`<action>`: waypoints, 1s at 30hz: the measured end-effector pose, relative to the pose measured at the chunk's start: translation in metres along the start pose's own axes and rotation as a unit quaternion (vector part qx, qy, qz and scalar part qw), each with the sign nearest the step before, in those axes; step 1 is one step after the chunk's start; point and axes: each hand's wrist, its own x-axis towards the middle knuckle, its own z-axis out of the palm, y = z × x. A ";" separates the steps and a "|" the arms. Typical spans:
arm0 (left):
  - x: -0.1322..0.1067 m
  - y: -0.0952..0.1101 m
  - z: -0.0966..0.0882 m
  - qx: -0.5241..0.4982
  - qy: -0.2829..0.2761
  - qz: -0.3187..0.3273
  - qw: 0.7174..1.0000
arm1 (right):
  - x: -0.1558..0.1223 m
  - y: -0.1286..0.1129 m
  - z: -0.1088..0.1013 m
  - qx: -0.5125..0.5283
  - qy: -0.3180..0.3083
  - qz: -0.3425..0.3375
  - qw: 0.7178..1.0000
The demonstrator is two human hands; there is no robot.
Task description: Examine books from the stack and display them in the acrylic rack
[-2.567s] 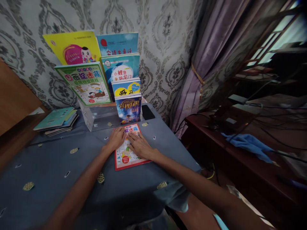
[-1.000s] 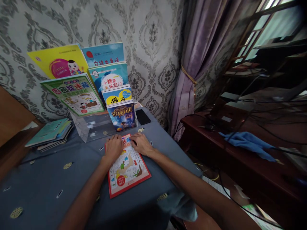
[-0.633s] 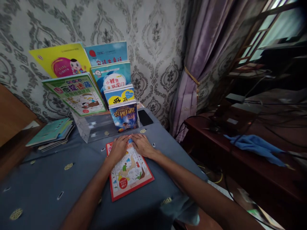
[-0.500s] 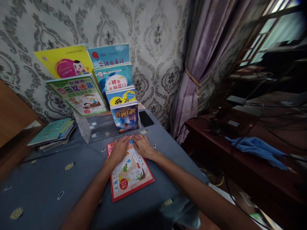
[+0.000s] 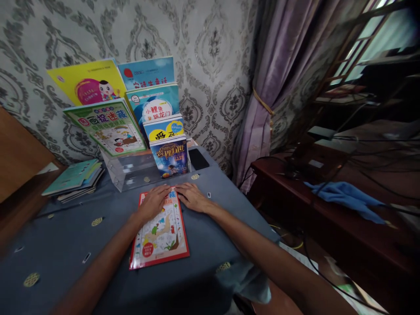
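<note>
A red-bordered picture book point(image 5: 164, 232) lies cover up on the cloth. Across its upper left part my left hand point(image 5: 155, 200) rests with fingers stretched forward, hiding some of the title. My right hand point(image 5: 192, 197) lies at the book's upper right corner, fingers extended over that edge and palm on the cloth beside it. Neither hand grips anything. Just beyond my fingertips stands a clear acrylic book rack point(image 5: 126, 173). It holds a dark blue book point(image 5: 170, 157) in front, a green picture book point(image 5: 110, 127), a yellow book point(image 5: 88, 83) and several blue ones.
A stack of thin books point(image 5: 72, 179) lies left of the rack. Right of it is a black phone point(image 5: 198, 159) on the blue-grey tablecloth point(image 5: 111, 236). Beyond the table's right edge, a dark red desk point(image 5: 295, 192) carries a blue cloth point(image 5: 344, 199) and cables.
The red-bordered book has turned on the cloth, its near end swinging to the left. Both hands have shifted slightly left and still touch its far end.
</note>
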 end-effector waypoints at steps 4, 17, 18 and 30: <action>0.007 0.023 -0.009 0.053 -0.035 -0.050 0.997 | 0.002 0.001 0.005 -0.005 0.004 -0.013 1.000; 0.033 0.108 -0.045 0.128 -0.159 -0.249 0.947 | 0.011 0.025 0.010 0.115 0.031 0.011 0.993; 0.036 0.108 -0.047 0.127 -0.166 -0.253 0.945 | 0.012 0.027 0.011 0.126 0.040 0.013 0.991; 0.027 0.094 -0.039 0.138 -0.124 -0.225 0.957 | 0.009 0.024 0.008 0.136 0.060 0.033 0.988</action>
